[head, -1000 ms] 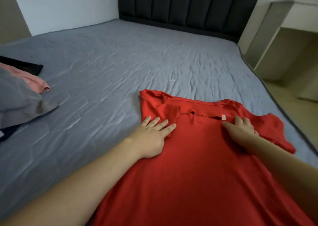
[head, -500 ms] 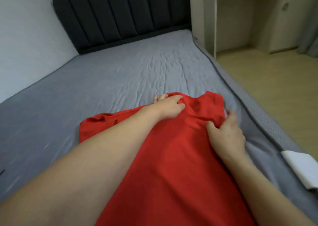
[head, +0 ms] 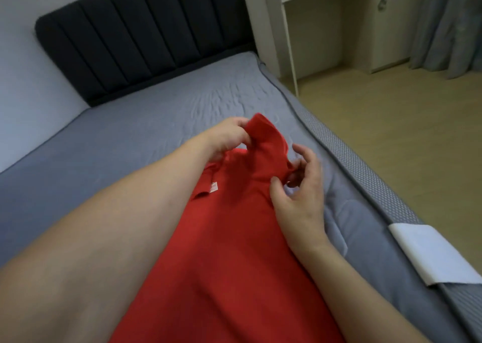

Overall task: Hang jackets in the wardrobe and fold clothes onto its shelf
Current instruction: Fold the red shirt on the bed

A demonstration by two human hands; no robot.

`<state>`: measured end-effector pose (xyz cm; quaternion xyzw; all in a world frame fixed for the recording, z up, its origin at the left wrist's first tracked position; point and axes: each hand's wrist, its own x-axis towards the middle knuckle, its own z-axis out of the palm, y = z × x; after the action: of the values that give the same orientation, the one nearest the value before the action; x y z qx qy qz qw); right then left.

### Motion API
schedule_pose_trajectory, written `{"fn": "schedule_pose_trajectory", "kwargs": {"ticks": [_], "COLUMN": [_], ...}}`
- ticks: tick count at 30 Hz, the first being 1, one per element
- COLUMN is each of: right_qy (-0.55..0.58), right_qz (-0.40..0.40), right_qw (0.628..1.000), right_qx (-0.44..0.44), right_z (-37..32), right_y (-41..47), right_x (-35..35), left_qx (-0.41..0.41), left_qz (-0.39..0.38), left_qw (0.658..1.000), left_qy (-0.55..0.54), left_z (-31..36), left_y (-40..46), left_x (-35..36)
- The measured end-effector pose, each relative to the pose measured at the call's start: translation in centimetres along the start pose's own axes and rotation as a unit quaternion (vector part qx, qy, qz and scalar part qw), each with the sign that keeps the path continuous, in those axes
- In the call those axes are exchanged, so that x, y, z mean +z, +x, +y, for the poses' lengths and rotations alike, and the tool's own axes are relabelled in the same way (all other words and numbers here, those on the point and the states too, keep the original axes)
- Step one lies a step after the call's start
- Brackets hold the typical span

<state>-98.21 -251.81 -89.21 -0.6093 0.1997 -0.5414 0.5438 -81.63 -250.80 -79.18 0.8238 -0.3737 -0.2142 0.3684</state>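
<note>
- The left hand [head: 229, 136] pinches a raised fold of the red cotton shirt [head: 234, 238], lifting it off the grey quilted mattress [head: 146, 123].
- The right hand [head: 300, 194] curls its fingertips round the shirt's edge just beside that fold.
- Beyond both hands stands a dark padded headboard [head: 135, 34]; right of the right hand lie a folded white cloth [head: 438, 254] and the wooden floor [head: 407, 139].
- A small pale label [head: 214, 187] shows under the left wrist (unreadable).
- The shirt's lower part is cut off.

Red shirt [head: 229, 238]: spread flat on the bed [head: 130, 139], collar label visible, far sleeve lifted and bunched.
</note>
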Motion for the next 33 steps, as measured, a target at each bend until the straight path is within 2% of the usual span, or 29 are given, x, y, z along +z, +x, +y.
{"fn": "schedule_pose_trajectory", "kwargs": {"ticks": [2,5,7,9,10,11,12,13,14,16,24,29,33], "right_qy": [0.023,0.009,-0.044,-0.116,-0.178,-0.267,-0.36,-0.427,-0.463,-0.48,-0.506,-0.517,-0.55], "right_qz": [-0.059,-0.158,-0.172,-0.192,-0.23,-0.282,-0.333,-0.368,-0.385,-0.39,-0.385,-0.39,-0.404], "right_qw": [0.998,0.987,0.983,0.974,0.957,0.921,0.87,0.824,0.795,0.783,0.769,0.759,0.729], "right_qx": [-0.014,0.03,0.044,0.018,-0.008,-0.035,-0.054,-0.064,-0.067,-0.067,-0.07,-0.063,-0.057], "right_z": [0.1,0.5,0.7,0.8,0.9,1.1,1.3,1.8,2.2,2.5,2.8,1.6,-0.4], "right_y": [-0.5,-1.2,-1.3,-1.2,-1.3,-1.6,-2.0,-2.4,-2.7,-3.1,-3.2,-4.1,-6.8], "right_x": [0.3,0.4,0.3,0.2,0.3,0.4,0.6,0.7,0.8,1.0,1.0,0.3,-1.6], "left_qx": [-0.002,-0.073,-0.109,-0.077,-0.048,-0.023,-0.016,-0.024,-0.034,-0.047,-0.065,-0.109,-0.111], "left_qz": [0.038,0.068,0.116,0.179,0.187,0.171,0.127,0.081,0.047,0.037,0.101,0.093,0.085], "left_qw": [0.999,0.994,0.983,0.978,0.978,0.978,0.972,0.952,0.926,0.895,0.912,0.924,0.92], "left_qy": [-0.038,0.048,0.093,0.079,0.081,0.12,0.198,0.293,0.373,0.443,0.392,0.355,0.366], "left_z": [-1.7,-5.9,-8.4,-9.1,-9.0,-9.1,-9.6,-10.5,-11.8,-14.2,-14.5,-14.7,-14.2], "left_y": [-2.4,-5.9,-6.6,-5.7,-5.1,-4.6,-4.5,-4.8,-5.1,-6.2,-9.3,-15.4,-21.6], "left_x": [-2.1,-4.8,-5.3,-4.3,-3.5,-2.4,-1.1,0.2,1.3,2.8,4.1,4.7,5.6]}}
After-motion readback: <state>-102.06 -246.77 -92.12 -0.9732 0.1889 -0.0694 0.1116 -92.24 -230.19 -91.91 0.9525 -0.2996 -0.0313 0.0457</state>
